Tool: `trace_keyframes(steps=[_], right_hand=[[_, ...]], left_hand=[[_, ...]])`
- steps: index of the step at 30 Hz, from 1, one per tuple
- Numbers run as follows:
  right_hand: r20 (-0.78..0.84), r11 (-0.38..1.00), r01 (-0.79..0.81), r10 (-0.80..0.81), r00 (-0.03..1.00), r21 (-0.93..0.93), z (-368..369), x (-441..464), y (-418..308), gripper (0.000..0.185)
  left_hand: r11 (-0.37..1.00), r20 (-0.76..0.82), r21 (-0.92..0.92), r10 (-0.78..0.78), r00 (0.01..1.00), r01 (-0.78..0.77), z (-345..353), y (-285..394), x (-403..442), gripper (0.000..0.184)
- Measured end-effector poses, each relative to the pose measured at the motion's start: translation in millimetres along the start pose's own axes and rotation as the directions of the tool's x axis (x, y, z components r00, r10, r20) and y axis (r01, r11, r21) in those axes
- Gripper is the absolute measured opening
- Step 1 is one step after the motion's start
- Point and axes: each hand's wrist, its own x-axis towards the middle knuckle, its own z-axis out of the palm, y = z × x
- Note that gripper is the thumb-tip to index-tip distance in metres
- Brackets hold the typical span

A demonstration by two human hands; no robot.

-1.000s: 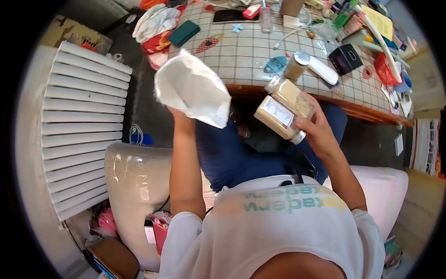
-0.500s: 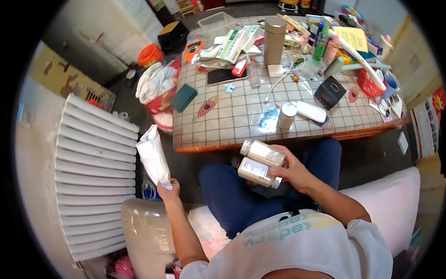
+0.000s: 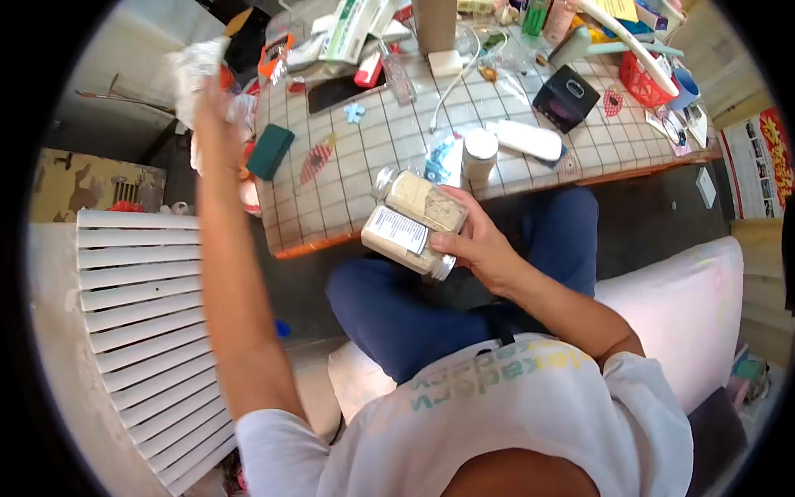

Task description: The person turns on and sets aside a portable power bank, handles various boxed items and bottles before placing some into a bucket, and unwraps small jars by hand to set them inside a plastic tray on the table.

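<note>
My right hand (image 3: pixel 479 244) is closed around two clear jars side by side, with metal-coloured lids and beige powdery contents. The upper jar (image 3: pixel 426 201) lies tilted against the lower jar (image 3: pixel 399 236), which bears a white printed label. Both are held above my lap, close to the table's front edge. At the far left my left hand (image 3: pixel 214 112) is stretched out and blurred by motion, closed on a crumpled white plastic bag (image 3: pixel 197 73). A third jar (image 3: pixel 479 156) with a pale lid stands upright on the table, beyond the right hand.
The checked table (image 3: pixel 364 157) carries a dark green box (image 3: pixel 271 151), a phone (image 3: pixel 346 87), a white cable (image 3: pixel 451 87), a black box (image 3: pixel 566 98), a white oblong object (image 3: pixel 528 141) and a red basket (image 3: pixel 646 80). A white radiator (image 3: pixel 153 315) stands at left.
My left hand has swung up and forward with the white plastic bag. The two jars in my right hand have shifted left and turned slightly. The view has tilted.
</note>
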Motion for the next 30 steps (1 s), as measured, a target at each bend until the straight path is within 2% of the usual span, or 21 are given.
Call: trace_keyframes(steps=[1,2,3,4,5,7,9,10,13,15,16,17,21,23,28,30], right_hand=[[-0.033,0.999,0.016,-0.015,0.999,0.044,5,1,-2,0.073],[-0.010,0.996,0.074,-0.074,0.997,0.053,2,6,3,0.075],[-0.016,0.991,0.114,-0.113,0.993,0.067,4,7,0,0.073],[-0.024,0.989,0.135,-0.133,0.991,0.061,8,7,-4,0.073],[-0.032,0.988,0.145,-0.144,0.989,0.054,12,5,-7,0.072],[-0.033,0.977,0.213,-0.212,0.977,0.028,17,5,-6,0.071],[0.001,0.958,0.286,-0.286,0.958,0.003,21,9,0,0.070],[0.026,0.946,0.323,-0.322,0.946,-0.006,26,11,3,0.070],[0.121,0.929,0.364,-0.355,0.927,-0.068,30,2,5,0.068],[0.102,0.964,0.257,-0.263,0.960,0.062,31,-2,-2,0.062],[0.064,0.966,0.256,-0.257,0.964,0.017,32,-5,-7,0.052],[0.071,0.871,0.407,-0.404,0.912,-0.276,31,-7,-11,0.045],[0.090,0.822,0.402,-0.401,0.911,-0.404,27,-9,-17,0.040],[0.112,0.772,0.409,-0.409,0.906,-0.487,30,-8,-22,0.040],[0.223,0.531,0.516,-0.519,0.825,-0.672,34,-2,-23,0.040],[0.286,0.355,0.504,-0.515,0.808,-0.787,38,1,-28,0.040]], left_hand=[[0.997,0.074,-0.063,-0.034,0.997,0.039,1,-23,-11,0.042],[0.996,0.112,-0.081,-0.025,0.993,0.035,19,-25,-63,0.027],[0.978,0.134,0.202,-0.084,0.987,0.056,26,-32,-97,0.037],[0.994,0.209,-0.052,-0.079,0.975,0.092,17,-56,-135,0.051],[0.949,0.331,-0.169,-0.201,0.922,0.267,12,-68,-165,0.063],[0.828,0.422,-0.355,-0.272,0.865,0.434,19,-76,-219,0.062],[0.874,0.391,-0.312,-0.238,0.889,0.371,37,-75,-247,0.066],[0.867,0.326,-0.350,-0.242,0.914,0.355,46,-63,-253,0.058],[0.851,0.246,-0.360,-0.309,0.919,0.383,43,-73,-247,0.051],[0.836,0.235,-0.403,-0.297,0.925,0.371,45,-67,-253,0.047],[0.794,0.269,-0.462,-0.301,0.915,0.396,44,-63,-252,0.047],[0.745,0.300,-0.521,-0.298,0.906,0.417,43,-56,-255,0.048],[0.645,0.362,-0.605,-0.299,0.883,0.466,43,-42,-260,0.052],[0.649,0.368,-0.606,-0.285,0.885,0.460,41,-45,-260,0.053],[0.519,0.437,-0.710,-0.205,0.876,0.476,31,-59,-247,0.060],[0.457,0.463,-0.738,-0.193,0.865,0.497,26,-65,-245,0.062]])
